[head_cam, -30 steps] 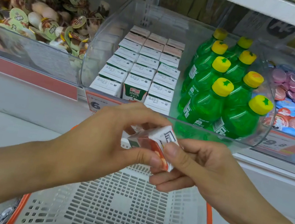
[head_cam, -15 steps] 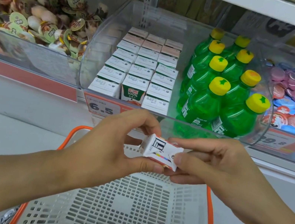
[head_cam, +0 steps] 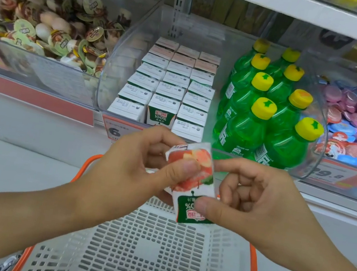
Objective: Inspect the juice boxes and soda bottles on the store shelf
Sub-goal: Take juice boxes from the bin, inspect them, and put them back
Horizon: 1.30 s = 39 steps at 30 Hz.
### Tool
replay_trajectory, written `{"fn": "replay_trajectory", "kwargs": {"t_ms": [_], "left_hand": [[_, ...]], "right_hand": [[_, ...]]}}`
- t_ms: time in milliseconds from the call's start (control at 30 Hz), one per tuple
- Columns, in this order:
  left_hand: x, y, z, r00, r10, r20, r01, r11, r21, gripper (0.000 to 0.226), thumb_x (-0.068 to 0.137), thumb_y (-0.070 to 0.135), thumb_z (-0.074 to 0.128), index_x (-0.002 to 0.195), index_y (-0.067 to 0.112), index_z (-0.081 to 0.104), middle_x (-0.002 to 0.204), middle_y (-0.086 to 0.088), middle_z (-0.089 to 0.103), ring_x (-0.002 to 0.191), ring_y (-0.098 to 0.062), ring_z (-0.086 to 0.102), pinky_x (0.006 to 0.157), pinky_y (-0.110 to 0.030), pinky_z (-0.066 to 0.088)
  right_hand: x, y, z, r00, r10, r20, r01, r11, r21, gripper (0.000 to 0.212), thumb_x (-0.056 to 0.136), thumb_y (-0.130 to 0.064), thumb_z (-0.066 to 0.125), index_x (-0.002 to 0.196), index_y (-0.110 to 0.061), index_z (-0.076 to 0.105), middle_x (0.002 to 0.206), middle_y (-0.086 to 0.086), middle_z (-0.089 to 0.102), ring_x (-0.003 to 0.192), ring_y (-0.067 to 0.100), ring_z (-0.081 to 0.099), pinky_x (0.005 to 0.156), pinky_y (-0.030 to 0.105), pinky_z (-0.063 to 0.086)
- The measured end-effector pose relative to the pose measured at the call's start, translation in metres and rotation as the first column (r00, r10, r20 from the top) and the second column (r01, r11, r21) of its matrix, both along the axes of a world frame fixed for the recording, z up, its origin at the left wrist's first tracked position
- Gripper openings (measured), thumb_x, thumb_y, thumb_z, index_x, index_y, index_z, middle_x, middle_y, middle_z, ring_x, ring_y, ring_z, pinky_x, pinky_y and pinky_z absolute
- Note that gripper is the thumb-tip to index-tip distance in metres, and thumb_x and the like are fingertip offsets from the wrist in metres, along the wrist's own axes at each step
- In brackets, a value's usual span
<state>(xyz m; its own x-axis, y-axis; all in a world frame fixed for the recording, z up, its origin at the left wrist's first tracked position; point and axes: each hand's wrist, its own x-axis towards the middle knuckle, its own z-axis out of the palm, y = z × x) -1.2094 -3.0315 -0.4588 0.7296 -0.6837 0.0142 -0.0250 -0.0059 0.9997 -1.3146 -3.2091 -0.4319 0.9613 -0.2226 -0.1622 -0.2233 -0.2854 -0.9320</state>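
While both my hands pinch juice box [head_cam: 191,180] above basket [head_cam: 142,259]: left hand [head_cam: 133,172] fingers on upper end, right hand [head_cam: 254,200] lower; long axis upright, label inverted, shelf [head_cam: 37,97] ahead.

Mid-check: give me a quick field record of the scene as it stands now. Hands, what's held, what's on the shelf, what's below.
left hand: pinches the juice box, thumb on its front
right hand: pinches the same box, thumb on the green label
juice box: off the shelf, front to camera, print upside down, above the cart
shelf bin: clear; rows of juice boxes left, green soda bottles right
bottle caps: yellow, all on
cart: white mesh, orange rim
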Motion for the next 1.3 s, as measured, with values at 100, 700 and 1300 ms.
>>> {"fn": "replay_trajectory", "kwargs": {"t_ms": [100,700,1300], "left_hand": [[-0.002,-0.001,0.007,0.979,0.022,-0.205,-0.049,0.991,-0.125,0.047,0.070,0.031,0.069,0.104,0.000,0.060,0.085,-0.013,0.076,0.077,-0.028,0.075,0.060,-0.038,0.062],[0.071,0.041,0.007,0.609,0.134,0.782,-0.499,0.831,0.246,0.094,0.067,0.035,0.087,0.144,0.015,0.038,0.144,-0.005,0.032,0.127,-0.016,0.040,0.098,-0.029,0.042],[0.075,0.044,-0.002,0.674,0.245,0.697,-0.500,0.846,0.185,0.096,0.064,0.045,0.087,0.141,0.018,0.037,0.136,0.002,0.038,0.120,-0.018,0.050,0.092,-0.030,0.047]], "right_hand": [[-0.001,-0.001,-0.004,0.997,0.026,0.074,-0.016,0.992,-0.125,0.043,0.066,-0.049,0.088,0.101,-0.029,0.072,0.071,-0.007,0.053,0.060,0.024,0.054,0.051,0.031,0.048],[0.079,0.023,0.013,0.868,0.088,0.488,0.190,0.850,-0.492,0.044,0.079,-0.024,0.084,0.118,-0.021,0.064,0.104,-0.007,0.062,0.088,0.009,0.062,0.067,0.019,0.058],[0.131,0.008,0.025,0.933,0.336,-0.130,-0.304,0.537,-0.787,0.038,0.081,-0.057,0.071,0.106,-0.029,0.074,0.095,-0.010,0.061,0.080,0.001,0.058,0.072,0.022,0.045]]}}
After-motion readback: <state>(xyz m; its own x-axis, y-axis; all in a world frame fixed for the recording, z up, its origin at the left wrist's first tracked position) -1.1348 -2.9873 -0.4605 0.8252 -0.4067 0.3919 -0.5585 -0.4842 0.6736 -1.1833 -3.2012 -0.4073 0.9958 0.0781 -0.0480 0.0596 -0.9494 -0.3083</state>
